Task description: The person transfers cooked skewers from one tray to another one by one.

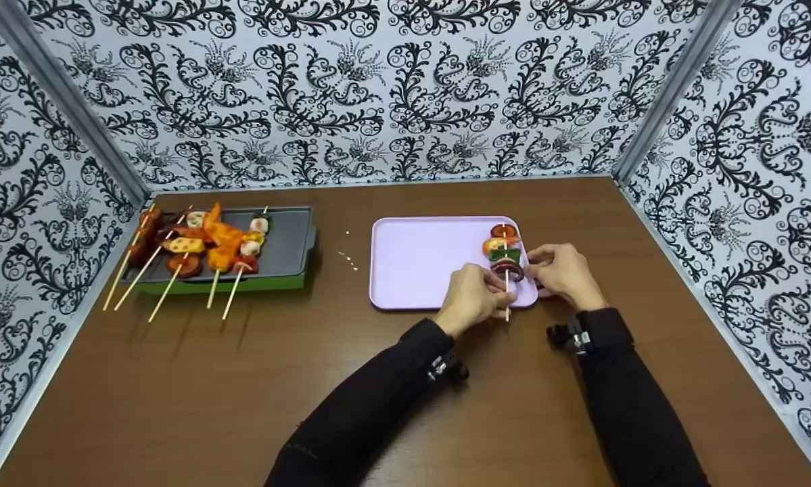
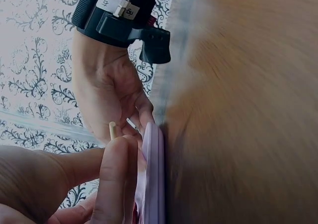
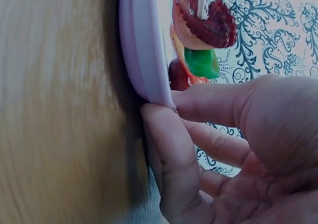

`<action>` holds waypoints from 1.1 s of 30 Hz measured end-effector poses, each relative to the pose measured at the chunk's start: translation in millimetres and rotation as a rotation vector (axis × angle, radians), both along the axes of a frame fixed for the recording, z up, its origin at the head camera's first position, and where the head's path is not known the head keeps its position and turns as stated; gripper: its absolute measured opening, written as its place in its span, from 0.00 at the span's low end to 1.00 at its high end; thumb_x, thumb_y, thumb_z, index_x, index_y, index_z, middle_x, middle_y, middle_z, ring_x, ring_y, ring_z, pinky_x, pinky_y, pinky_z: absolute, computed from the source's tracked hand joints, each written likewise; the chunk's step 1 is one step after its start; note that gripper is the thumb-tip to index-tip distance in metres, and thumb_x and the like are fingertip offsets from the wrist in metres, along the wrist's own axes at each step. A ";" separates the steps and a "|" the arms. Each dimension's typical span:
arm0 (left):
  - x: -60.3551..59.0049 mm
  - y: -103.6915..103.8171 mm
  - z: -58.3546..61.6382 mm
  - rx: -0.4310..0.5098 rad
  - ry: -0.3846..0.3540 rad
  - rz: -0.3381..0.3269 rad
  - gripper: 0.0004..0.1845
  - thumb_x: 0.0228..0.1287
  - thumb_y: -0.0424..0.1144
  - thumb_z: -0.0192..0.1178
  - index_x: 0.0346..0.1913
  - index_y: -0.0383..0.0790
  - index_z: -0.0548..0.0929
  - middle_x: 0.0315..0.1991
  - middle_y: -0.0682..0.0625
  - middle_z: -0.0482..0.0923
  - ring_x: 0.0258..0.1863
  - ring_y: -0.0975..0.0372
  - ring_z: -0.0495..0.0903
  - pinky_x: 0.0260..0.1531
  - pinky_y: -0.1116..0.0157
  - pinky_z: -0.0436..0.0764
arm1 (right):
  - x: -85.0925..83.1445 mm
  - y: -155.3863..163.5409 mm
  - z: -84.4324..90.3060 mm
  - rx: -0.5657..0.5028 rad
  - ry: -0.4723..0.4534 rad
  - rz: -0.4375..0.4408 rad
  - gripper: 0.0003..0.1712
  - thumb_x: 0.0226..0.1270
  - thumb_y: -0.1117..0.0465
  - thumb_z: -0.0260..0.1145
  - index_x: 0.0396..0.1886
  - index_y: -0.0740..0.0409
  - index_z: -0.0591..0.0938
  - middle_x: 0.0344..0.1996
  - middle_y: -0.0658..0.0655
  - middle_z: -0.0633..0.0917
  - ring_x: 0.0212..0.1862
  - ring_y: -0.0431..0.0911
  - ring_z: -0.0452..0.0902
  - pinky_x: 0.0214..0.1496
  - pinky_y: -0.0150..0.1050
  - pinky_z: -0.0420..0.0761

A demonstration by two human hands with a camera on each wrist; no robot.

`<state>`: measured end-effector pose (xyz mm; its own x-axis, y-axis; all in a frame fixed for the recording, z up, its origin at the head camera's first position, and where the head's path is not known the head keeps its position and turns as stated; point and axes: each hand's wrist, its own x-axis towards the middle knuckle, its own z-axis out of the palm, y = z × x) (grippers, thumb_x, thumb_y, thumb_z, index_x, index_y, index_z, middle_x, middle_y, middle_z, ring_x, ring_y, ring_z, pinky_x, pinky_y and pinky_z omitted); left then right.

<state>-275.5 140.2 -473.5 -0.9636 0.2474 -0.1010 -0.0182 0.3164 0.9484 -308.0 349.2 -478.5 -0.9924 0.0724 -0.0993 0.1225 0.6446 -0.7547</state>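
On the brown wooden tabletop [image 1: 243, 379] sit one dark grey grill tray on a green base [image 1: 290, 237], holding five loaded skewers [image 1: 202, 243], and one pale lilac plastic tray [image 1: 419, 260]. At its right edge lies one thin wooden skewer of red, orange, green and dark food pieces [image 1: 505, 253]. The left hand [image 1: 469, 297] pinches its bare stick end, probably the surest hold on something light and brittle with slippery pieces, while the right hand [image 1: 564, 270] rests curled fingers against the tray rim.
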 end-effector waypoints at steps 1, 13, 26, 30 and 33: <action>0.3 2.0 0.3 0.017 -0.018 0.001 0.07 0.56 0.31 0.80 0.30 0.38 0.89 0.21 0.55 0.85 0.18 0.61 0.87 0.23 0.62 0.88 | -0.2 0.5 -0.2 -0.007 0.000 0.002 0.17 0.69 0.62 0.72 0.56 0.62 0.87 0.44 0.66 0.89 0.34 0.48 0.88 0.31 0.41 0.89; 1.6 16.4 0.7 0.078 -0.063 -0.005 0.13 0.53 0.25 0.80 0.41 0.28 0.89 0.23 0.51 0.85 0.22 0.59 0.88 0.26 0.60 0.89 | 0.6 8.0 3.1 -0.118 -0.055 0.020 0.20 0.71 0.63 0.71 0.60 0.64 0.85 0.45 0.69 0.86 0.31 0.48 0.88 0.33 0.43 0.89; 4.4 10.7 0.6 -0.133 0.067 -0.095 0.15 0.51 0.35 0.83 0.41 0.36 0.91 0.25 0.56 0.87 0.24 0.70 0.83 0.26 0.73 0.83 | -1.9 10.2 1.7 -0.231 -0.090 0.034 0.21 0.74 0.65 0.69 0.63 0.66 0.83 0.45 0.70 0.88 0.37 0.51 0.90 0.36 0.45 0.90; 4.4 9.0 1.7 -0.208 0.131 -0.133 0.16 0.53 0.39 0.83 0.43 0.37 0.92 0.28 0.57 0.87 0.27 0.70 0.82 0.29 0.74 0.80 | -1.7 12.2 0.7 -0.249 -0.097 0.034 0.22 0.73 0.63 0.69 0.63 0.67 0.83 0.45 0.69 0.88 0.36 0.50 0.90 0.35 0.45 0.90; 5.0 8.8 2.4 -0.222 0.151 -0.172 0.16 0.54 0.41 0.82 0.44 0.37 0.92 0.29 0.57 0.87 0.28 0.69 0.82 0.31 0.73 0.80 | -0.7 13.9 0.8 -0.261 -0.102 0.032 0.22 0.74 0.63 0.69 0.63 0.67 0.82 0.44 0.69 0.88 0.35 0.50 0.90 0.35 0.44 0.90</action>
<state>-270.5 149.0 -471.2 -0.9177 0.3961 -0.0301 0.1892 0.5025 0.8436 -308.7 363.1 -477.6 -0.9778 0.0001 -0.2096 0.1888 0.4344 -0.8807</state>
